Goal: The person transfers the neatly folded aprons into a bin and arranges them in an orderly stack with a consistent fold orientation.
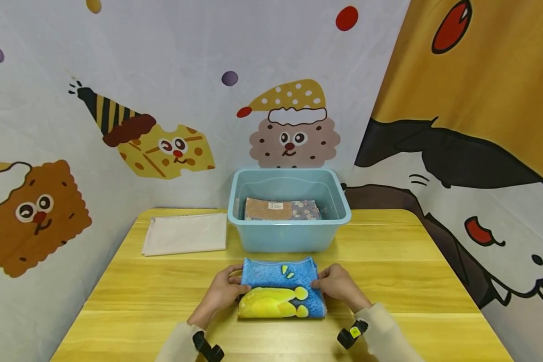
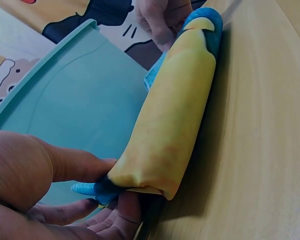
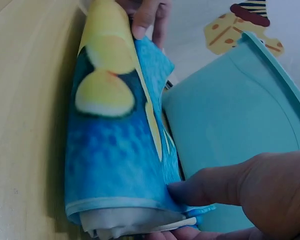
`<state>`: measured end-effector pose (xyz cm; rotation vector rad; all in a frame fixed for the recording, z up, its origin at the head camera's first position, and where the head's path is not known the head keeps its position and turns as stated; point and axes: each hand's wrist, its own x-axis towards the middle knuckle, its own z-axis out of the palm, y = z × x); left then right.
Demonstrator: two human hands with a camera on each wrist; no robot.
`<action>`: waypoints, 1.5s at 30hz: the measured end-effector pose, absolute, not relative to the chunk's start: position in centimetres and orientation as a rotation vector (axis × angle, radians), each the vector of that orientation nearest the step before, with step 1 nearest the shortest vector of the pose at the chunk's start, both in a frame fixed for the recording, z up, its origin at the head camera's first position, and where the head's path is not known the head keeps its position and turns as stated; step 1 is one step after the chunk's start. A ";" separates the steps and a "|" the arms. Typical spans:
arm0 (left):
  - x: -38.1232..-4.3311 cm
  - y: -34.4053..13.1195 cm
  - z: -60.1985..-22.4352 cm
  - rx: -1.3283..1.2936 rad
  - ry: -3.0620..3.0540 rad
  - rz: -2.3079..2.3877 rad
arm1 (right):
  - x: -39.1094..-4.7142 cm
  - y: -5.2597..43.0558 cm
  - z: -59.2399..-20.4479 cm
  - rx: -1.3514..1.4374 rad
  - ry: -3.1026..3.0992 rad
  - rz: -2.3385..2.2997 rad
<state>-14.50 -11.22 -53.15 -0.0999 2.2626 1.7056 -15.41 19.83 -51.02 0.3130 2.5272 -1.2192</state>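
**Gripped at both ends**

A folded, soft blue cloth with a yellow print (image 1: 280,291) lies just in front of the light-blue plastic bin (image 1: 285,237), on the person's side, on the yellow wood-grain table (image 1: 389,281). The left hand (image 1: 223,289) pinches its left end, thumb above and fingers beneath, digits parted only by the fabric between them. The right hand (image 1: 339,286) holds the right end likewise, thumb pressed on the blue fabric; its fingers are partly hidden below. White layers show inside that end. Left of the bin lies a flat, folded off-white cloth (image 1: 185,234); inside the bin is a brown-and-grey patterned fabric piece (image 1: 271,213) bearing a white label (image 1: 276,205).
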 end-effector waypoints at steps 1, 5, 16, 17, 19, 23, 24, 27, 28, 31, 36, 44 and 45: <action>-14.5 -11.2 -53.1 -0.098 2.263 1.707 | -15.4 19.7 -51.0 0.301 2.549 -1.204; -14.5 -11.2 -52.9 -0.088 2.254 1.710 | -15.3 19.3 -50.6 0.309 2.591 -1.172; -14.5 -11.3 -53.2 -0.073 2.237 1.714 | -15.5 19.2 -50.5 0.324 2.558 -1.222; -14.5 -11.4 -53.3 -0.074 2.237 1.714 | -15.6 19.2 -50.6 0.328 2.543 -1.240; -14.6 -11.5 -53.4 -0.078 2.233 1.717 | -15.7 19.2 -50.7 0.328 2.505 -1.287; -14.6 -11.7 -53.6 -0.090 2.223 1.717 | -16.1 19.5 -51.0 0.315 2.351 -1.414; -14.6 -11.8 -53.7 -0.090 2.222 1.717 | -16.2 19.6 -51.2 0.302 2.302 -1.442; -14.6 -11.8 -53.8 -0.085 2.207 1.734 | -16.5 20.1 -51.8 0.246 2.149 -1.513; -14.7 -11.8 -53.8 -0.082 2.195 1.749 | -16.6 20.3 -52.0 0.223 2.094 -1.537; -14.7 -11.9 -53.8 -0.081 2.108 1.826 | -16.7 20.9 -52.5 0.164 1.950 -1.615; -14.8 -12.2 -53.9 -0.102 1.879 1.967 | -16.8 21.7 -52.8 0.150 1.713 -1.752; -15.1 -12.9 -53.6 -0.046 1.715 2.004 | -17.0 22.5 -53.0 0.104 1.416 -1.844; -15.2 -12.9 -53.5 -0.037 1.694 2.008 | -17.0 22.5 -53.1 0.093 1.394 -1.852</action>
